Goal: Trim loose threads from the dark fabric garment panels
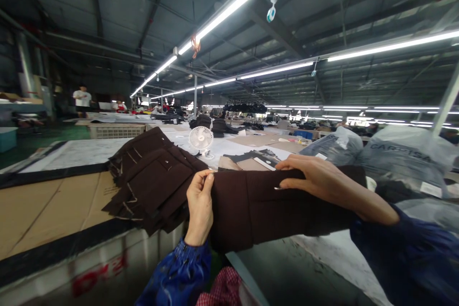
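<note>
My left hand (pixel 199 208) pinches the left edge of a dark brown knitted fabric piece (pixel 251 210) held up in front of me. My right hand (pixel 315 179) lies over the piece's top right, thumb and fingers closed on it. Both arms wear blue sleeves. Just left of my left hand, a stack of matching dark brown pieces (pixel 150 179) rests on the table, fanned out and tilted.
Cardboard sheets (pixel 46 205) cover the table at left. A small white fan (pixel 201 140) stands behind the stack. Grey plastic bags (pixel 405 158) pile at right. A person in a white shirt (pixel 82 99) stands far back left. Long tables stretch away.
</note>
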A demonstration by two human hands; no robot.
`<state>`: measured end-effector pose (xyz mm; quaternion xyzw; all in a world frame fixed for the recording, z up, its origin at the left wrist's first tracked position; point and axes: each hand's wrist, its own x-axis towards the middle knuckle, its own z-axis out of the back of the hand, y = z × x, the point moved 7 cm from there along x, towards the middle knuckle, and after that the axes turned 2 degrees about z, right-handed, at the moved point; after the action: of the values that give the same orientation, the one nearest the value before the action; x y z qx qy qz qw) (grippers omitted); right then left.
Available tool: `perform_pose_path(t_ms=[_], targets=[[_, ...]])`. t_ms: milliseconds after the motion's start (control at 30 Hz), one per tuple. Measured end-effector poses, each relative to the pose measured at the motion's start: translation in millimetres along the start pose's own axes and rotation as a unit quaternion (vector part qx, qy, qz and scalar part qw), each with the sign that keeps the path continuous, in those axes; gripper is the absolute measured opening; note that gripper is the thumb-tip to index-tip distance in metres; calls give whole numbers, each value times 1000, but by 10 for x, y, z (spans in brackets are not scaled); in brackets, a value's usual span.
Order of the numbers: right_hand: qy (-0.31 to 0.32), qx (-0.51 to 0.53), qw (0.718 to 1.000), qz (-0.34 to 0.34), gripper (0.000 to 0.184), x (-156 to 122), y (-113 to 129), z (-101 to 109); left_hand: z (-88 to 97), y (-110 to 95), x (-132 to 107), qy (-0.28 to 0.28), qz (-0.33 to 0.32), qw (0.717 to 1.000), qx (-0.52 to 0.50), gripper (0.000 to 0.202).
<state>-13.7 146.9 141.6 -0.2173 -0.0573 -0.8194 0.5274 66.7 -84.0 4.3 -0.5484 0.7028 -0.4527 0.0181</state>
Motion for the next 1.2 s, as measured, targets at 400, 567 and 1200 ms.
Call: perform_pose_path(t_ms=[400, 567, 1200], targets=[[8, 10, 999, 34, 17, 85, 125, -16, -158, -359, -143, 120, -242, 902, 335, 19], [46, 8, 999, 14, 30, 88, 70, -75, -186, -312, -154, 134, -255, 880, 378, 11], [-200, 165, 964, -62, 30, 226, 155, 205, 793, 405, -456, -89, 161, 981, 61, 86]])
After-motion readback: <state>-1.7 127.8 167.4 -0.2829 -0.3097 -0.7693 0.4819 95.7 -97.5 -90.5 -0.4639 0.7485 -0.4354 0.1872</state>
